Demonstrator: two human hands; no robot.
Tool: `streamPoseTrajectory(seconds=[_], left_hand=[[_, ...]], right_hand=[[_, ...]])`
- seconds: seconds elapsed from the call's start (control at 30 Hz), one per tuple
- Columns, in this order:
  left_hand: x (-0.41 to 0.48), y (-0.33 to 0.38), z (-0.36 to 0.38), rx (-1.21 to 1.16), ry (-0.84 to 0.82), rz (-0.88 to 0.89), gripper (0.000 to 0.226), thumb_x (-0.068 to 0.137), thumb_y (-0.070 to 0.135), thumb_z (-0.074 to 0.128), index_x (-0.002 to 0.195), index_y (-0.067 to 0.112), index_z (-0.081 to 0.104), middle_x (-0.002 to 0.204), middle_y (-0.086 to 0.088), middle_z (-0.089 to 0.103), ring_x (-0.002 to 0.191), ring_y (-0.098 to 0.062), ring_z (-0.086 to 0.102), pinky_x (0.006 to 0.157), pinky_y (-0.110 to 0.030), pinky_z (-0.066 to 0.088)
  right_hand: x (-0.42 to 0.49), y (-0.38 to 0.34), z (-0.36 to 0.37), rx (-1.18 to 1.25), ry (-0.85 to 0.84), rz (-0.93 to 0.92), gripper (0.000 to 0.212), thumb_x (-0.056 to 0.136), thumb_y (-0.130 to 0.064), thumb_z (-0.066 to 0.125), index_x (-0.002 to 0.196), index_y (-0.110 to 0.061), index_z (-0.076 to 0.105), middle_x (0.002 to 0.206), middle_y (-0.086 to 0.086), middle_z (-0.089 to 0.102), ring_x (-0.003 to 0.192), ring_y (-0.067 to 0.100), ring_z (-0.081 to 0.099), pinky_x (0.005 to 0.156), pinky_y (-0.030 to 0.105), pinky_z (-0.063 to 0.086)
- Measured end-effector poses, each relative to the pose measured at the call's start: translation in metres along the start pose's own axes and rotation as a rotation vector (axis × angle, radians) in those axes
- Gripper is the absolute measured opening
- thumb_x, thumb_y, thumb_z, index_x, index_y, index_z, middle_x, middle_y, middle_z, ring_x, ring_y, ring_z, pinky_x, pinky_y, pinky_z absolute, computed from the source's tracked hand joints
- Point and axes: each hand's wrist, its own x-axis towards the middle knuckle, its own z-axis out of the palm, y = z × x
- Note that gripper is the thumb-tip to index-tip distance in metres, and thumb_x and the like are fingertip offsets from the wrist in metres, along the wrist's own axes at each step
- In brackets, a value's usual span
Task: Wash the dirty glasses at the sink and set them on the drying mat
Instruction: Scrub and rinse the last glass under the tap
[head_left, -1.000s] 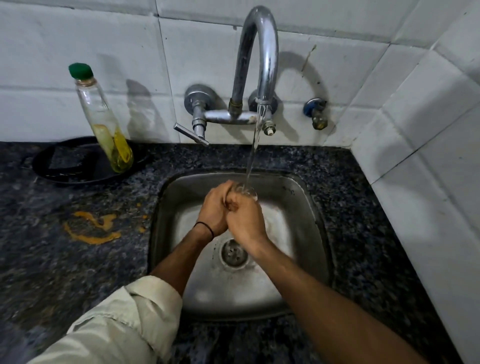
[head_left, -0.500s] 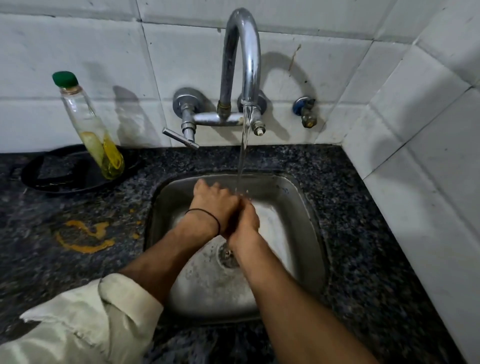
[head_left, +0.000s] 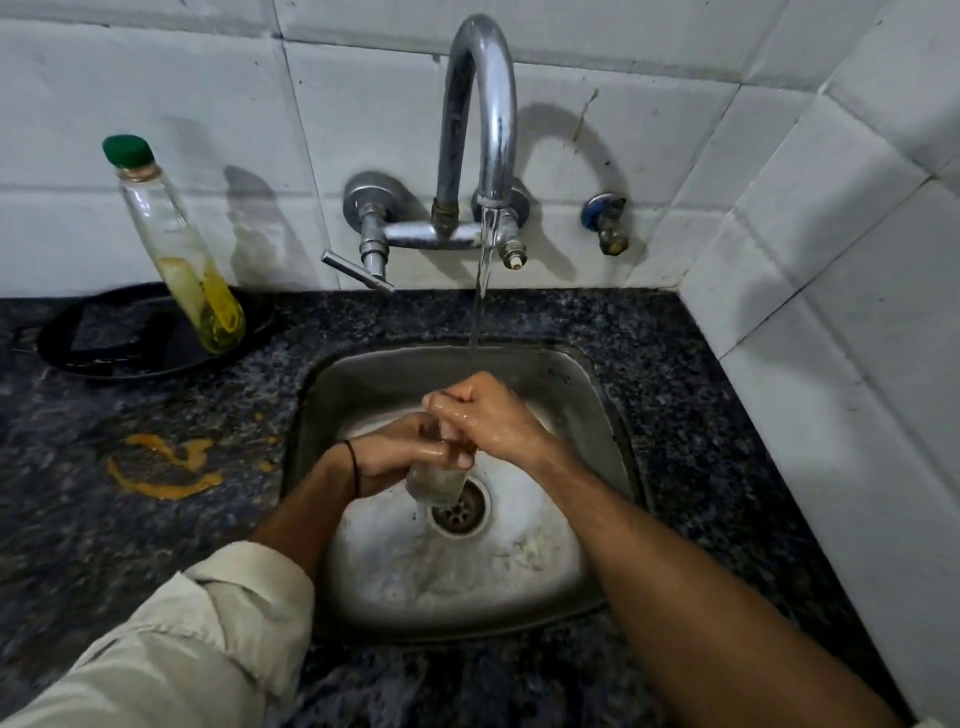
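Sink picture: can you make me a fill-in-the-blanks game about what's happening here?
1. The left hand and the right hand hold a clear ____ over the sink.
2. The leaning bottle has a ____ cap.
3. Water from the tap lands on the ____ hand.
4. The black band is on the ____ wrist.
Missing words: glass; green; right; left.

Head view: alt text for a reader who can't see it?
Left hand and right hand grip a clear glass over the sink under a running tap. A green-capped bottle stands on a black tray at left, near an orange stain on the counter.
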Motion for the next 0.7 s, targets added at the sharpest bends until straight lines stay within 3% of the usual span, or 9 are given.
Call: streamPoseTrajectory(seconds=[0.07,0.17,0.23,0.3,0.37,0.43,0.5,0.6,0.7], left_hand=[[0.005,0.005,0.015,0.012,0.109,0.067,0.021,0.072,-0.002,0.068,0.093,0.003,0.066,0.080,-0.004,0.072,0.078,-0.012,0.069,0.072,-0.023,0.055],[0.027,0.003,0.041,0.373,0.597,0.178,0.012,0.083,0.011,0.072,0.088,0.012,0.060,0.073,0.001,0.066,0.069,-0.010,0.063,0.061,-0.023,0.052],[0.035,0.004,0.056,0.354,0.839,0.201,0.011,0.097,0.022,0.056,0.088,0.016,0.058,0.076,0.000,0.062,0.075,-0.017,0.062,0.061,-0.026,0.049],[0.037,0.008,0.059,0.060,0.756,0.221,0.010,0.097,0.023,0.056,0.094,0.014,0.060,0.083,-0.001,0.064,0.083,-0.018,0.062,0.069,-0.026,0.051],[0.032,0.015,0.045,0.136,0.626,0.182,0.025,0.084,0.014,0.073,0.105,0.008,0.062,0.091,-0.006,0.069,0.086,-0.016,0.066,0.072,-0.023,0.056],[0.025,0.024,0.027,0.148,0.410,0.113,0.043,0.070,0.009,0.079,0.110,0.005,0.064,0.102,-0.015,0.071,0.095,-0.021,0.069,0.083,-0.031,0.057],[0.024,0.034,0.017,0.143,0.268,0.100,0.036,0.071,0.006,0.074,0.106,0.002,0.066,0.101,-0.021,0.070,0.093,-0.019,0.069,0.083,-0.036,0.056],[0.045,0.041,0.020,0.382,0.540,0.144,0.008,0.084,0.017,0.070,0.088,0.016,0.064,0.081,-0.001,0.069,0.073,0.001,0.067,0.067,-0.020,0.054],[0.061,0.034,0.025,0.492,0.819,0.216,0.018,0.096,0.033,0.050,0.096,0.019,0.062,0.087,0.002,0.067,0.086,-0.012,0.065,0.076,-0.028,0.051]], right_hand=[[0.002,-0.006,-0.001,-0.091,0.107,-0.011,0.044,0.092,-0.035,0.057,0.054,-0.014,0.063,0.051,-0.002,0.064,0.048,0.016,0.063,0.057,0.035,0.055],[0.002,-0.016,0.007,-0.285,0.334,0.049,0.056,0.096,-0.056,0.048,0.066,-0.011,0.062,0.063,0.002,0.065,0.064,0.024,0.062,0.065,0.035,0.049],[0.003,-0.022,0.012,-0.448,0.346,0.062,0.053,0.099,-0.059,0.043,0.071,-0.016,0.058,0.066,-0.001,0.057,0.068,0.024,0.057,0.065,0.031,0.039],[0.007,-0.026,0.004,-0.567,0.318,0.030,0.049,0.101,-0.055,0.041,0.075,-0.018,0.059,0.073,0.003,0.060,0.077,0.028,0.062,0.069,0.033,0.042],[0.008,-0.028,-0.013,-0.560,0.203,-0.032,0.049,0.101,-0.051,0.043,0.068,-0.019,0.057,0.076,0.008,0.067,0.075,0.026,0.064,0.073,0.035,0.049],[0.006,-0.032,-0.031,-0.564,0.026,-0.146,0.051,0.101,-0.049,0.046,0.059,-0.022,0.055,0.063,0.002,0.062,0.058,0.016,0.057,0.061,0.030,0.044],[0.007,-0.037,-0.040,-0.649,-0.017,-0.216,0.049,0.101,-0.047,0.046,0.057,-0.026,0.052,0.055,-0.004,0.053,0.052,0.012,0.052,0.058,0.029,0.037],[0.010,-0.048,-0.030,-0.581,0.198,-0.164,0.050,0.103,-0.046,0.042,0.062,-0.021,0.057,0.062,0.000,0.059,0.066,0.023,0.059,0.078,0.039,0.048],[0.012,-0.056,-0.002,-0.408,0.399,0.045,0.054,0.105,-0.048,0.032,0.091,-0.012,0.070,0.088,0.009,0.069,0.080,0.025,0.061,0.081,0.035,0.045]])
